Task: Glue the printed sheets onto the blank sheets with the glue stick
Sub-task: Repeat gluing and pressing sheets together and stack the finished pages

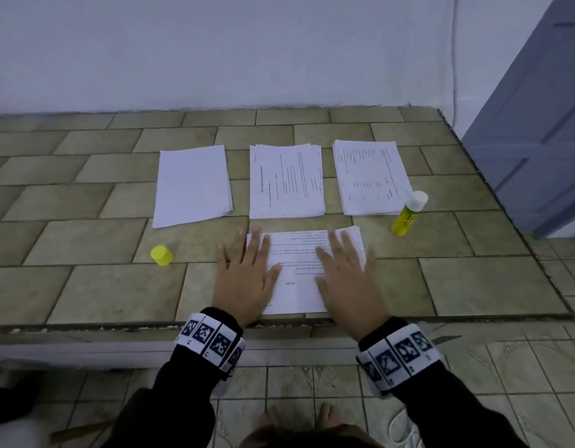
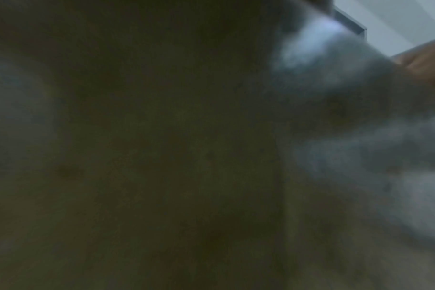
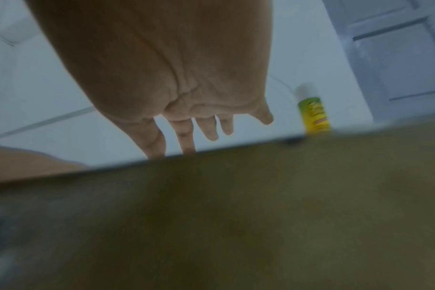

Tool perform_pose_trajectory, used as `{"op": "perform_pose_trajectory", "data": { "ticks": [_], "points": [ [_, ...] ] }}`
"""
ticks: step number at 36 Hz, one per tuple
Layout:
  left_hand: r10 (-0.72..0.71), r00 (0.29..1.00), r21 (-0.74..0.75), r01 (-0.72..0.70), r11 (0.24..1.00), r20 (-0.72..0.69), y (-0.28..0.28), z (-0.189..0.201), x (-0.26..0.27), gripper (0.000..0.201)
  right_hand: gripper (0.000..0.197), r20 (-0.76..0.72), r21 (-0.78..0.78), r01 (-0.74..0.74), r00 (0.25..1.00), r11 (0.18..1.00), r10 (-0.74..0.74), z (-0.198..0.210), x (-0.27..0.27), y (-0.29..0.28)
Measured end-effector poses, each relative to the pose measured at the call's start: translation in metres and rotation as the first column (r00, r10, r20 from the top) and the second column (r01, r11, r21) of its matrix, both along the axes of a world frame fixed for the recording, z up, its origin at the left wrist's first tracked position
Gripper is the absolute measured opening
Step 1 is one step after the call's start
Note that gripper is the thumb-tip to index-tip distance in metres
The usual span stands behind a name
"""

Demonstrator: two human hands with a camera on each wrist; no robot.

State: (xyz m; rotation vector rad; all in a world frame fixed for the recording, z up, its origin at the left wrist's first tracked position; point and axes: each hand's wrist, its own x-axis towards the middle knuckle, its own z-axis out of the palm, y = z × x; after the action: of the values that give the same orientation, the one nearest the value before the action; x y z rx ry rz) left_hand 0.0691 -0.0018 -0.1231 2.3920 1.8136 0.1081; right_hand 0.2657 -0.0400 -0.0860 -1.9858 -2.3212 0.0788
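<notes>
Both hands lie flat, fingers straight and spread, on a printed sheet (image 1: 295, 273) at the near edge of the tiled surface (image 1: 85, 286). The left hand (image 1: 245, 276) covers the sheet's left side, with part of the palm and the outer fingers on the tile beside it; its grip is released, pressing rather than grasping. The right hand (image 1: 347, 279) presses the sheet's right side in the same way, with no finger curled round anything. In the right wrist view the palm (image 3: 162, 68) and straight fingers (image 3: 184, 137) reach over white paper. The left wrist view is dark and blurred and shows little. Beyond the hands three stacks lie in a row: blank sheets (image 1: 192, 184) on the left, a printed stack (image 1: 286, 181) in the middle, and another printed stack (image 1: 370, 176) on the right. The glue stick (image 1: 408, 215) stands uncapped just beside the right stack's near corner, apart from the hands. Its yellow cap (image 1: 161, 255) lies on the tile to the left of the left hand.
</notes>
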Motion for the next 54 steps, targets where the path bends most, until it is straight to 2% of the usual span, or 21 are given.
{"op": "perform_pose_trajectory", "data": {
  "ticks": [3, 7, 9, 12, 16, 19, 22, 25, 29, 32, 34, 38, 42, 46, 48, 50, 54],
  "points": [
    [-0.001, 1.000, 0.022, 0.001, 1.000, 0.021, -0.002, -0.002, -0.001, 0.074, 0.054, -0.090, -0.036, -0.111, 0.990, 0.993, 0.108, -0.012, -0.024, 0.003],
    [-0.011, 1.000, 0.029, 0.010, 1.000, 0.021, -0.003, -0.003, -0.002, 0.073, 0.066, -0.084, -0.126, -0.162, 0.985, 0.979, 0.152, -0.028, -0.026, 0.013],
    [-0.013, 1.000, 0.034, 0.013, 0.999, 0.016, -0.003, -0.002, -0.002, 0.073, 0.077, -0.052, -0.143, -0.132, 0.991, 0.981, 0.126, -0.028, -0.014, 0.018],
    [-0.014, 1.000, 0.025, 0.014, 1.000, 0.012, -0.003, -0.002, -0.003, 0.075, 0.089, -0.041, -0.119, -0.012, 0.999, 0.993, 0.007, -0.029, 0.020, 0.028],
    [-0.010, 1.000, 0.050, 0.009, 0.999, 0.015, -0.003, -0.003, -0.005, 0.073, 0.087, -0.014, -0.142, 0.101, 0.995, 0.985, -0.104, -0.027, 0.056, 0.029],
    [-0.008, 1.000, 0.041, 0.008, 0.999, 0.010, -0.003, -0.004, -0.004, 0.074, 0.089, 0.015, -0.154, 0.119, 0.993, 0.981, -0.118, -0.023, 0.055, 0.027],
    [-0.011, 1.000, 0.044, 0.011, 0.999, 0.014, -0.003, -0.004, -0.003, 0.072, 0.090, -0.037, -0.127, 0.169, 0.984, 0.977, -0.175, -0.017, 0.044, 0.024],
    [-0.009, 1.000, 0.051, 0.008, 0.999, 0.011, -0.001, -0.005, -0.003, 0.071, 0.083, -0.061, -0.051, 0.059, 0.996, 0.997, -0.062, -0.013, 0.022, 0.019],
    [-0.012, 1.000, 0.058, 0.011, 0.998, 0.013, -0.001, -0.007, -0.004, 0.070, 0.084, -0.097, -0.112, -0.219, 0.973, 0.969, 0.209, -0.020, -0.016, 0.016],
    [-0.018, 1.000, 0.064, 0.018, 0.998, 0.011, -0.002, -0.007, -0.004, 0.070, 0.072, -0.097, -0.140, -0.286, 0.957, 0.948, 0.274, -0.026, -0.029, 0.017],
    [-0.020, 1.000, 0.066, 0.019, 0.998, 0.012, -0.001, -0.006, -0.004, 0.068, 0.071, -0.091, -0.128, -0.272, 0.961, 0.954, 0.262, -0.031, -0.026, 0.020],
    [-0.012, 1.000, 0.064, 0.012, 0.998, 0.006, -0.001, -0.006, -0.004, 0.069, 0.093, -0.066, -0.108, -0.141, 0.989, 0.984, 0.135, -0.032, 0.003, 0.026],
    [-0.011, 1.000, 0.064, 0.010, 0.998, 0.012, -0.002, -0.006, -0.005, 0.071, 0.089, -0.053, -0.137, 0.050, 0.997, 0.989, -0.057, -0.028, 0.044, 0.027],
    [-0.008, 1.000, 0.064, 0.007, 0.998, 0.011, -0.002, -0.007, -0.005, 0.070, 0.092, 0.039, -0.141, 0.102, 0.994, 0.985, -0.098, -0.024, 0.054, 0.024],
    [-0.007, 1.000, 0.056, 0.007, 0.998, 0.016, -0.001, -0.008, -0.004, 0.070, 0.090, 0.022, -0.094, 0.117, 0.993, 0.989, -0.115, -0.023, 0.047, 0.023],
    [-0.009, 1.000, 0.059, 0.008, 0.998, 0.023, 0.000, -0.008, -0.003, 0.069, 0.085, -0.015, -0.056, 0.077, 0.997, 0.995, -0.078, -0.022, 0.034, 0.023],
    [-0.007, 0.998, 0.083, 0.002, 0.997, 0.058, 0.000, -0.009, -0.005, 0.062, 0.090, -0.095, -0.103, -0.160, 0.984, 0.982, 0.151, -0.018, -0.011, 0.020]
  ]
}}
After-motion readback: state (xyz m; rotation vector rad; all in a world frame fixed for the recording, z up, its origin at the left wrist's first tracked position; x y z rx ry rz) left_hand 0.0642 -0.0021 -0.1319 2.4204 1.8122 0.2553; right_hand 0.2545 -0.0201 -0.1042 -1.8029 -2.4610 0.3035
